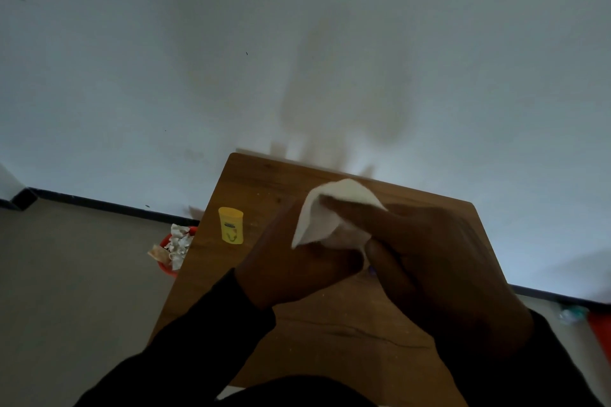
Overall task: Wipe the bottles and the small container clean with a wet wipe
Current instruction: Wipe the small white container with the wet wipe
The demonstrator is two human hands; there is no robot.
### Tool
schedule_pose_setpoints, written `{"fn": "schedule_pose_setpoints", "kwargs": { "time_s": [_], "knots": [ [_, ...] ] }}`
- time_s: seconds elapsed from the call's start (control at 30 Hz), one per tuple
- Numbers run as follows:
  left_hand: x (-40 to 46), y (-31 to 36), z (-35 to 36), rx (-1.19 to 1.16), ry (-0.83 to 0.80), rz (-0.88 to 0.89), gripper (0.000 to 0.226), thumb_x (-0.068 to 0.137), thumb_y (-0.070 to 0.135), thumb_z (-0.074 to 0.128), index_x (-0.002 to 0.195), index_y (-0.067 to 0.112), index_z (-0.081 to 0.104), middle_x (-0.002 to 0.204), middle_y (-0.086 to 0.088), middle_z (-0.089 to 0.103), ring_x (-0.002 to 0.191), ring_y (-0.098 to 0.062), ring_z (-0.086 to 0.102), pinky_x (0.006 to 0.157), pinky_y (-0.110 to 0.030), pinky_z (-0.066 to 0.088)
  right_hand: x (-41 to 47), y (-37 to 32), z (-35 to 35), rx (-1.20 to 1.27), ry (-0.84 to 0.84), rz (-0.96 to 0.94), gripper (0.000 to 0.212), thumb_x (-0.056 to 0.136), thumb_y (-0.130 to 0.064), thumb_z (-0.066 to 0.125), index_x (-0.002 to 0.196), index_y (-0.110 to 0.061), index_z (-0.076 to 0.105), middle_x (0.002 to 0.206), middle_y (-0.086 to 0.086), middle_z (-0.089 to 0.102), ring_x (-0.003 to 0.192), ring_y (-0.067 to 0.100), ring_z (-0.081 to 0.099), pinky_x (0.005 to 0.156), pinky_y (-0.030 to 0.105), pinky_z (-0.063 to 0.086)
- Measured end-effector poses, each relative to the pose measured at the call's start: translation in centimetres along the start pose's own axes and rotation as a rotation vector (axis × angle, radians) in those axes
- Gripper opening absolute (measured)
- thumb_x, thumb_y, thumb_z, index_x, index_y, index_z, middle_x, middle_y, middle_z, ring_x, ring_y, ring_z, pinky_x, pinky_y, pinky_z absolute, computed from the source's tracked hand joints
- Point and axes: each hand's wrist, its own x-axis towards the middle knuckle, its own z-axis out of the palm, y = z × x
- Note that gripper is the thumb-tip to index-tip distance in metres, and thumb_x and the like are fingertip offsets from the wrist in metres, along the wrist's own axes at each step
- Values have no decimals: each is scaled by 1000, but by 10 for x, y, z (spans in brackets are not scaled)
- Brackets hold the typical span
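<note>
We can't read any text: the yellow bottle [230,225] on the table [330,324] carries a small dark oval label, too blurred to make out

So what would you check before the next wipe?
1. Wipe in hand: ok, both the left hand and the right hand hold it above the table.
2. Something being wiped inside it: cannot tell, the hands and wipe cover whatever is there.
3. Yellow bottle within reach: ok, upright near the table's left edge.
4. Yellow bottle already clean: cannot tell.
5. Bin for used wipes: ok, on the floor left of the table, already holding crumpled paper.
</note>
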Motion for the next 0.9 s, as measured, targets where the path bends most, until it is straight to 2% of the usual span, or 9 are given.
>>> {"fn": "schedule_pose_setpoints", "kwargs": {
  "time_s": [0.17, 0.33, 0.43, 0.53, 0.6, 0.67, 0.73, 0.83, 0.9],
  "knots": [
    [-3, -3, 0, 147, 105, -57, 36, 76, 10, 78, 109, 17, 68, 96, 1, 74, 87, -11, 71, 72, -35, 60, -7, 11, 0, 249, 21, 92, 44, 89, -29, 37, 127, -45, 52, 62, -16, 61, 54, 6, 58, 48, 12, 42],
    [-2, -3, -6, 227, 199, -86, 29, 73, 13, 84, 99, 18, 71, 90, 8, 74, 78, -4, 70, 65, -22, 58, -21, 13, 5, 303, -20, 148, 21, 88, -34, 38, 83, -38, 57, 68, -16, 60, 51, 11, 57, 41, 14, 36],
    [0, -2, -6, 221, 227, -95, 31, 73, 15, 83, 101, 18, 70, 92, 6, 74, 79, -6, 71, 66, -25, 59, -25, 7, 9, 252, -34, 185, 19, 89, -34, 40, 95, -46, 53, 70, -14, 61, 57, 5, 60, 51, 20, 47],
    [3, -1, -3, 195, 200, -69, 32, 74, 16, 81, 103, 21, 69, 94, 6, 74, 83, -7, 71, 68, -32, 60, -22, 2, 10, 208, 17, 207, 39, 90, -34, 38, 126, -49, 44, 58, -16, 55, 58, 1, 60, 52, 20, 48],
    [4, 1, 0, 106, 143, -44, 43, 74, 18, 79, 110, 37, 63, 102, 17, 71, 93, -3, 69, 74, -24, 58, -18, -7, 8, 186, -3, 170, 53, 90, -37, 34, 143, -43, 31, 56, -23, 47, 56, -1, 57, 46, 14, 44],
    [1, 2, 5, 22, 119, -81, 47, 68, 42, 79, 109, 52, 59, 105, 31, 66, 98, 8, 63, 77, -11, 52, -15, -19, 9, 113, -27, 110, 58, 89, -38, 33, 146, -35, 25, 56, -22, 45, 45, 0, 51, 42, 10, 41],
    [-4, -3, 8, -50, 137, -138, 58, 51, 60, 80, 100, 40, 58, 103, 19, 71, 87, 19, 60, 71, -5, 49, -14, -25, 11, 50, -25, 71, 59, 87, -37, 35, 145, -31, 27, 59, -15, 54, 42, 1, 46, 43, 10, 41],
    [-6, -10, 1, -132, 161, -223, 70, 24, 51, 91, 85, 35, 61, 76, 10, 71, 70, 17, 62, 59, -5, 48, -15, -16, 16, 49, 12, 110, 59, 86, -37, 35, 144, -37, 22, 58, -19, 51, 41, -2, 43, 40, 5, 33],
    [3, -8, -4, -28, 142, -206, 41, 55, 21, 90, 87, 35, 69, 77, 17, 73, 74, 4, 69, 60, -11, 51, -20, -3, 18, 44, 32, 165, 60, 87, -38, 32, 141, -51, 10, 55, -24, 40, 43, -4, 46, 40, 7, 36]
  ]
}}
